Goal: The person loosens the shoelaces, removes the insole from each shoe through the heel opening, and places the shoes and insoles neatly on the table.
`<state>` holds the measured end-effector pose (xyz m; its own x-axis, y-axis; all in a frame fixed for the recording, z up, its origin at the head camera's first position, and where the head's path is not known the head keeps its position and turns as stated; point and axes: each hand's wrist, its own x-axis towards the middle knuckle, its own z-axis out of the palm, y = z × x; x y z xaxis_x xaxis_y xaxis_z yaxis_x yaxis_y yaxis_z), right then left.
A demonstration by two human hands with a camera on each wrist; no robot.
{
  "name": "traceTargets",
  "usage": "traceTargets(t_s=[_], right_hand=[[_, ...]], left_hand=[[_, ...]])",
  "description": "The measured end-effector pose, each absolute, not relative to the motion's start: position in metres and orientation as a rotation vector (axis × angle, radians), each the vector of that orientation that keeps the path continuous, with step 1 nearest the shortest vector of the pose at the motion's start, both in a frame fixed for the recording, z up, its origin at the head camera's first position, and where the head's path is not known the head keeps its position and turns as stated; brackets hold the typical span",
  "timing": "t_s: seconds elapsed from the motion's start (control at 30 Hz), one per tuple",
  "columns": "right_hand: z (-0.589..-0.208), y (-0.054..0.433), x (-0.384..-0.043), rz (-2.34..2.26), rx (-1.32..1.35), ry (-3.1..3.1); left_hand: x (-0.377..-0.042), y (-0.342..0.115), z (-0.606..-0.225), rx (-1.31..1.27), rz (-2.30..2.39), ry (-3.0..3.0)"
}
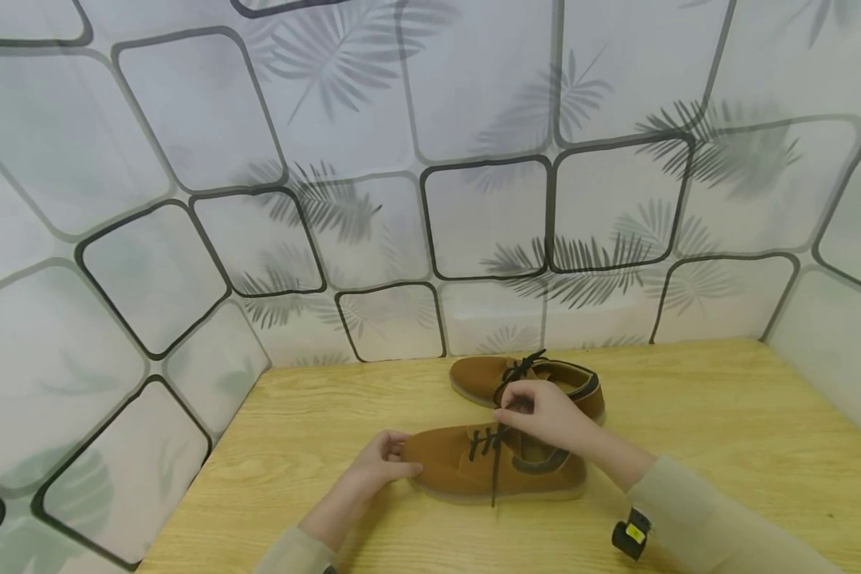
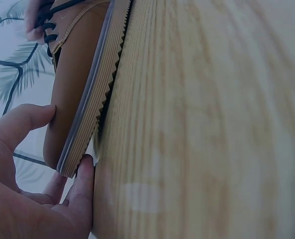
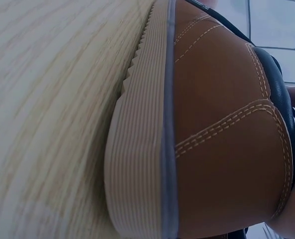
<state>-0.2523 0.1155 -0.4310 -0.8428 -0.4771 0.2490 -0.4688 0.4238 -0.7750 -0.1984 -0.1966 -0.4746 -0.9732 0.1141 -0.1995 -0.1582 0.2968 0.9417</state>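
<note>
A brown lace-up shoe (image 1: 438, 458) with a pale ridged sole stands on the table in the head view, toe to the left. My left hand (image 1: 376, 462) grips its toe; in the left wrist view the thumb (image 2: 40, 115) presses the upper and fingers (image 2: 83, 186) sit by the sole's front edge. Above the laced opening, my right hand (image 1: 545, 410) pinches a black shoelace (image 1: 496, 470), one end of which hangs over the shoe's near side. The right wrist view shows the shoe's stitched heel (image 3: 222, 189) up close, with the right hand mostly out of frame.
Just behind stands the matching brown shoe (image 1: 477, 375), also laced in black, partly covered by the right hand. The wood-grain table (image 1: 316, 406) meets a patterned wall covering (image 1: 488, 215) at the back and sides. A small black device (image 1: 630, 536) sits at the right cuff.
</note>
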Motion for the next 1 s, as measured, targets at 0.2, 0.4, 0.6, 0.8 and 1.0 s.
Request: traceTargets(t_s=[0.2, 0.4, 0.6, 0.8, 1.0], right_hand=[[-0.4326, 0.1144, -0.2557, -1.479, -0.809, 2.65], [-0.4311, 0.1144, -0.2572, -1.539, -0.658, 2.623], [-0.4287, 0.1179, -0.2566, -1.662, -0.542, 2.532], [-0.4275, 0.1184, -0.2581, -1.78, -0.475, 2.447], [-0.4271, 0.1189, -0.2596, -1.821, -0.41, 2.413]], left_hand=[[-0.1972, -0.1962, -0.4733, -0.053, 1.737, 2.339], [-0.196, -0.1956, -0.472, -0.041, 1.751, 2.336], [-0.1974, -0.1943, -0.4723, -0.053, 1.761, 2.341], [-0.198, -0.1947, -0.4724, -0.053, 1.761, 2.336], [-0.1984, -0.1961, -0.4736, -0.045, 1.756, 2.325]])
